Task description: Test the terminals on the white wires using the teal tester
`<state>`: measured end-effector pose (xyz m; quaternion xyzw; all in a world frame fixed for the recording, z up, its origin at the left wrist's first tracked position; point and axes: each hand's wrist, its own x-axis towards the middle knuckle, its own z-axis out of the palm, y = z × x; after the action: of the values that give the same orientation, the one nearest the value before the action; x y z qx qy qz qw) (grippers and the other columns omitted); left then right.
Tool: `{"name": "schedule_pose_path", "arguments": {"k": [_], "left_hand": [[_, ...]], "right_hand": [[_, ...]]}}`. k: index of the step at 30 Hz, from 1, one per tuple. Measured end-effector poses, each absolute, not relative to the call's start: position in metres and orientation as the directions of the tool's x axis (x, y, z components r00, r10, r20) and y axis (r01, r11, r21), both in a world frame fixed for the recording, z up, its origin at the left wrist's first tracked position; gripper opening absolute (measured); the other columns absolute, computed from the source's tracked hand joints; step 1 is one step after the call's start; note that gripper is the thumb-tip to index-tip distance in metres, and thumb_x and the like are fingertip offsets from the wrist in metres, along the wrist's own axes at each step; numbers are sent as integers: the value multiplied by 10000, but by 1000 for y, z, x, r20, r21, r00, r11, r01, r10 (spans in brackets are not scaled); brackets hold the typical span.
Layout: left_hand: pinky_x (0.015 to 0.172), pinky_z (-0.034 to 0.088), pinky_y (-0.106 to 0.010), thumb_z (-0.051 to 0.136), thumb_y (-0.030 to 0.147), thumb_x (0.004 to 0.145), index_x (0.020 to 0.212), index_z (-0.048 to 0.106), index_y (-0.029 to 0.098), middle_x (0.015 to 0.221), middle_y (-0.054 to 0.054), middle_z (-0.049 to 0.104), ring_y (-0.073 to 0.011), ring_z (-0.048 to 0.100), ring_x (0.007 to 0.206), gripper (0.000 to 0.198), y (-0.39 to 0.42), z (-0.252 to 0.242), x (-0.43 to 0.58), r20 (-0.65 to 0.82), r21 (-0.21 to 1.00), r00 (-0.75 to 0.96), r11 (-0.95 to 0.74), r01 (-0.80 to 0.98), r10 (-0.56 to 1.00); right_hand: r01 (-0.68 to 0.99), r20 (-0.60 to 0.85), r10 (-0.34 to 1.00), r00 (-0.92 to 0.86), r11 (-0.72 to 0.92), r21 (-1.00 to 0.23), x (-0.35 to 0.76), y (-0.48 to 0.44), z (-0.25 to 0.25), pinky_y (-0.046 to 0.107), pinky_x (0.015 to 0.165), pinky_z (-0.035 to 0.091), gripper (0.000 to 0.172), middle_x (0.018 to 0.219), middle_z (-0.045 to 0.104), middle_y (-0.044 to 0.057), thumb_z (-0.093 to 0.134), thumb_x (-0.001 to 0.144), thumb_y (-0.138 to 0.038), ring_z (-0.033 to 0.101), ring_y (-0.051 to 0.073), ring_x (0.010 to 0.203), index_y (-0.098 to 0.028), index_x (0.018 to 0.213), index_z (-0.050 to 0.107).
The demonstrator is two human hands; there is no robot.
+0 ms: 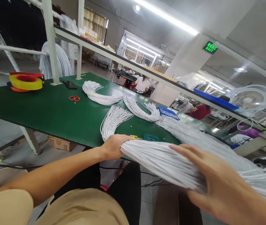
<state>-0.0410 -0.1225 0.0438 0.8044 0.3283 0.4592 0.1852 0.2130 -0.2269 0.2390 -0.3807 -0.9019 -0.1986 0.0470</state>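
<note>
A thick bundle of thin white wires (156, 159) stretches across the front of me, from the green table's near edge to the lower right. My left hand (115, 147) is closed round its left part, and the loose end (114, 122) curves back over the tabletop. My right hand (217, 178), a little blurred, spans the bundle farther right, fingers on top and thumb below. Beyond lie two more curved wire bundles, one at the left (102, 97) and one at the middle (142, 109). Yellow-handled snips (135, 137) and a teal object (151, 137) lie just past the held bundle.
On the green table (60, 115) lie red-handled scissors (74, 98), a dark phone (69, 84), tape rolls (26, 82) and a blue tray (169, 112). More white wires (193, 137) spread rightward. A shelf (123, 57) crosses above, with a fan (250, 98) at right. Other people sit farther back.
</note>
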Motion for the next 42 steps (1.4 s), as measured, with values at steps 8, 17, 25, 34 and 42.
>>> {"name": "schedule_pose_path", "arguments": {"k": [8, 17, 25, 34, 42], "left_hand": [[713, 488, -293, 763, 196, 573, 978, 677, 131, 845, -21, 703, -194, 640, 783, 419, -86, 128, -41, 357, 902, -183, -389, -186, 916], [754, 540, -274, 797, 154, 561, 798, 668, 125, 761, -22, 678, -152, 648, 738, 271, -106, 129, -92, -48, 794, -289, -139, -592, 956], [805, 579, -456, 643, 306, 716, 1050, 633, 162, 975, -125, 736, -307, 647, 1039, 364, -102, 33, -220, -323, 739, -217, 102, -666, 921], [1079, 397, -414, 574, 523, 734, 1228, 583, 403, 1137, 34, 698, -225, 437, 1311, 509, -121, 4, -240, -434, 762, -239, 212, -612, 869], [706, 578, -513, 479, 762, 596, 1319, 454, 448, 1091, 39, 716, -300, 508, 1244, 789, -67, 27, -256, -263, 800, -292, 39, -598, 919]], "right_hand": [[720, 717, 391, -578, 657, 223, 154, -233, 203, 323, 748, 478, 228, 826, 682, 47, 627, 777, -110, 623, 164, 779, -183, 991, 655], [572, 237, 768, -596, 612, -546, 75, -78, 66, 476, 1086, 278, 1103, 1423, 433, 161, 821, 507, -524, 322, 324, 1363, -171, 1425, 323], [529, 51, 566, -823, 796, -293, 31, -80, 16, 412, 945, 370, 479, 881, 664, 49, 747, 637, -453, 605, 223, 852, -171, 984, 575], [487, 46, 503, -863, 852, -193, 56, -68, 13, 458, 1110, 196, 491, 1101, 576, 91, 662, 703, -226, 463, 242, 1127, -181, 1162, 492], [214, 249, 353, -902, 866, -452, 71, -75, 2, 396, 1083, 283, 271, 804, 592, -4, 560, 774, -352, 548, 150, 802, -215, 1005, 527]]}}
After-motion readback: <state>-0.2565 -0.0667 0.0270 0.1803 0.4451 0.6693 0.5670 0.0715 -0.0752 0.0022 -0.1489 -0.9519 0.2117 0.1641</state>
